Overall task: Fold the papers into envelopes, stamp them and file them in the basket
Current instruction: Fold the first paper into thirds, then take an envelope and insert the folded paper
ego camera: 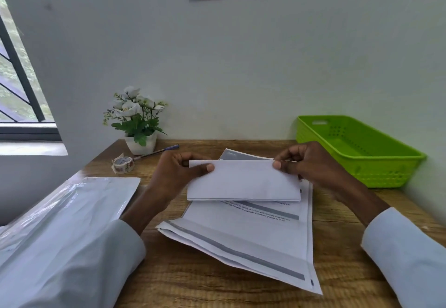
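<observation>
In the middle of the frame a folded white sheet of paper (243, 181) is held up just above a loose stack of printed white papers with grey bands (253, 240) that lies fanned on the brown wooden desk (337, 213). The left hand (178, 170) pinches the folded sheet's upper left corner, thumb on the near face and fingers curled behind it. The right hand (311, 163) pinches the upper right corner the same way, fingers bent over the top edge. At the right of the frame, against the pale wall, sits a lime-green perforated plastic basket (391, 163), well apart from the sheet. Left of centre stand a small white pot of white artificial flowers (137, 119), a blue-capped pen (156, 151) and a roll of patterned tape (123, 163). A clear plastic-wrapped white packet (79, 201) lies at the lower left beside the pale sleeve (72, 271).
</observation>
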Action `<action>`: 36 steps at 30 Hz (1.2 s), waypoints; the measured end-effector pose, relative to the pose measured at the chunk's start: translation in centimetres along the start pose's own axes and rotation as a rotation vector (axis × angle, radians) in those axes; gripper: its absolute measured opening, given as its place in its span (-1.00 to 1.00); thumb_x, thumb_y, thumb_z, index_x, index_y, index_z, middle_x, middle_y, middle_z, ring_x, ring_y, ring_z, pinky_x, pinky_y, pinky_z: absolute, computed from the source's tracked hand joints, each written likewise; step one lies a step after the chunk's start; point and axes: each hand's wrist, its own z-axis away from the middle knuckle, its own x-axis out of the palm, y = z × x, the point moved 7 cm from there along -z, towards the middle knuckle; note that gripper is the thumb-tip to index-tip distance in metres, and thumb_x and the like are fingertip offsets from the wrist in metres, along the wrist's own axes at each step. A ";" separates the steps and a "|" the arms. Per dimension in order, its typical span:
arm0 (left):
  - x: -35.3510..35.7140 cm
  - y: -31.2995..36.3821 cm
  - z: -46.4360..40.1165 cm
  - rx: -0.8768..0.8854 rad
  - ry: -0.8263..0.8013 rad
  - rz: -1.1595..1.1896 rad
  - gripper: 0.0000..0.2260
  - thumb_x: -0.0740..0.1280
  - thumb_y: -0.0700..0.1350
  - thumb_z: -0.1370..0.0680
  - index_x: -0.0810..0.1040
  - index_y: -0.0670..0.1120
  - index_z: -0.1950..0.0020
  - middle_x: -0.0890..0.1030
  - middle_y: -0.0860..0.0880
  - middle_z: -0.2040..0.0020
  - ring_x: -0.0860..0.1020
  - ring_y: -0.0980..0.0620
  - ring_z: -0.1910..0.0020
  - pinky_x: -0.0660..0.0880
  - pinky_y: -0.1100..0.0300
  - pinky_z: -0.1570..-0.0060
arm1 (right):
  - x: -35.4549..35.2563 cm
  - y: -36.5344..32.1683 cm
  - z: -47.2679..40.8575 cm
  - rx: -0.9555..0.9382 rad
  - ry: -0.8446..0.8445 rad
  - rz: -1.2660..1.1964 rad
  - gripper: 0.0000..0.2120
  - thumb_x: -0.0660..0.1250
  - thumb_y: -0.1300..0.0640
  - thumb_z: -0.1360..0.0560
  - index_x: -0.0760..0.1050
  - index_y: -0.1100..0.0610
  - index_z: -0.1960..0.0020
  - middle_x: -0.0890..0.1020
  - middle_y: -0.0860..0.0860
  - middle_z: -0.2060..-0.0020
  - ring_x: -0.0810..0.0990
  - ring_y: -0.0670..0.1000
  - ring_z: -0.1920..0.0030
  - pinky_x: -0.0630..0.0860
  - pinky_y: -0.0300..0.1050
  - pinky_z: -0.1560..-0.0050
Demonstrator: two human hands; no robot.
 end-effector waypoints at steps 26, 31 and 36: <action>-7.5 2.7 2.0 0.073 0.057 -0.574 -0.78 0.47 0.01 -0.46 0.65 -0.13 0.27 0.65 -0.08 0.35 0.52 0.10 0.40 0.44 0.15 0.33 | 14.7 -13.0 1.0 -0.344 -0.244 0.348 -0.87 0.48 -0.02 -0.42 0.68 0.03 0.19 0.66 -0.15 0.37 0.58 -0.26 0.35 0.42 -0.35 0.35; -13.4 0.7 5.3 -0.048 0.244 -0.662 -0.80 0.50 -0.06 -0.45 0.60 -0.09 0.33 0.58 0.03 0.39 0.44 0.13 0.41 0.28 0.28 0.43 | 21.3 -12.9 2.5 -0.175 -0.345 0.053 -0.88 0.49 0.08 -0.42 0.69 0.13 0.14 0.73 0.02 0.24 0.67 -0.05 0.24 0.60 -0.05 0.19; -18.0 -2.3 7.8 -0.256 0.384 -0.822 -0.74 0.46 0.13 -0.44 0.64 -0.01 0.01 0.66 0.00 -0.05 0.58 -0.03 -0.03 0.40 0.21 0.11 | 25.4 -11.0 3.4 0.069 -0.342 -0.126 -0.88 0.49 0.15 -0.43 0.64 0.20 0.10 0.71 0.17 0.24 0.64 0.00 0.31 0.63 -0.01 0.19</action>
